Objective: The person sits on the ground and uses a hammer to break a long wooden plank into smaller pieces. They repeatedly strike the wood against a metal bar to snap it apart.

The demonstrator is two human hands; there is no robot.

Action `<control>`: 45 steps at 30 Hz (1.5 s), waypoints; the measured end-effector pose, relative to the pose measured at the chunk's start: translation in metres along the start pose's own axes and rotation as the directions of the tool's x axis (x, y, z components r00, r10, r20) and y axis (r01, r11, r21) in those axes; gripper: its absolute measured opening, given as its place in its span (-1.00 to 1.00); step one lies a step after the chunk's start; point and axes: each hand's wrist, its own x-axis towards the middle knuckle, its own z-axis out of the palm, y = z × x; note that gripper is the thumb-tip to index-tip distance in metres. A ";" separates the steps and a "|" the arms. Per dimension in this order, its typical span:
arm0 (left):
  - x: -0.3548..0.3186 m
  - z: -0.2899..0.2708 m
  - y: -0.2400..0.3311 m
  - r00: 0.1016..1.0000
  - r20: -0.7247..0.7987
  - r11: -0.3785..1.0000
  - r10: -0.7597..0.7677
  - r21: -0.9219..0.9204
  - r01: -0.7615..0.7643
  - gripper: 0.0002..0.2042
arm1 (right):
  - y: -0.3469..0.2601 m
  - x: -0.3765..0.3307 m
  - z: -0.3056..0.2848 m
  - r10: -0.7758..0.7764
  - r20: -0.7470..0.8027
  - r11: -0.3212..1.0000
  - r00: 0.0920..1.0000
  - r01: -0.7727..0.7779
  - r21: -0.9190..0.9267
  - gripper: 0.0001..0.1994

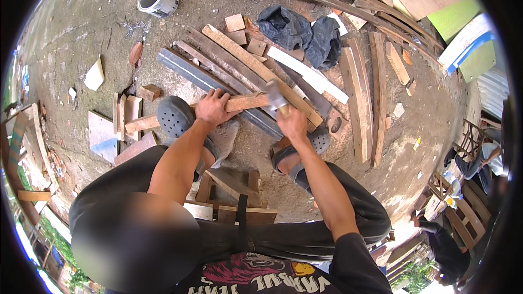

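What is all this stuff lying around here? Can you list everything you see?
wooden strip: one, light brown, under the left hand
hammer: one, grey head, in the right hand
wood planks: many, brown, on the ground ahead
dark beam: one, grey-black, beneath the strip
white board: one, right of centre
black bags: two, crumpled, behind the planks
tin can: one, white, top left
clogs: two, grey, on the feet
left hand: pressing the strip
right hand: gripping the hammer
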 end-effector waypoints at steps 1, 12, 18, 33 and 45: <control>0.004 -0.004 0.000 1.000 -0.015 1.000 0.021 0.013 -0.021 -0.51 | 0.007 0.009 0.012 0.097 -0.053 0.995 0.994 -0.096 0.027 -0.76; 0.011 -0.008 -0.005 0.999 -0.051 1.000 0.015 0.022 -0.014 -0.51 | -0.006 0.009 -0.012 -0.043 0.060 0.997 0.997 0.046 -0.056 -0.78; 0.001 0.003 -0.007 0.999 0.024 1.000 -0.025 0.014 0.025 -0.49 | -0.009 -0.019 -0.048 -0.129 0.244 0.971 0.961 0.173 -0.166 -0.87; 0.005 -0.002 -0.010 0.994 0.089 0.997 -0.066 -0.022 0.068 -0.63 | -0.069 -0.037 -0.034 -0.324 0.248 0.876 0.913 0.389 -0.286 -0.80; 0.004 0.004 -0.013 0.988 0.140 0.998 -0.070 0.004 0.070 -0.52 | -0.106 -0.010 -0.068 -0.106 0.308 0.905 0.945 0.220 -0.363 -0.77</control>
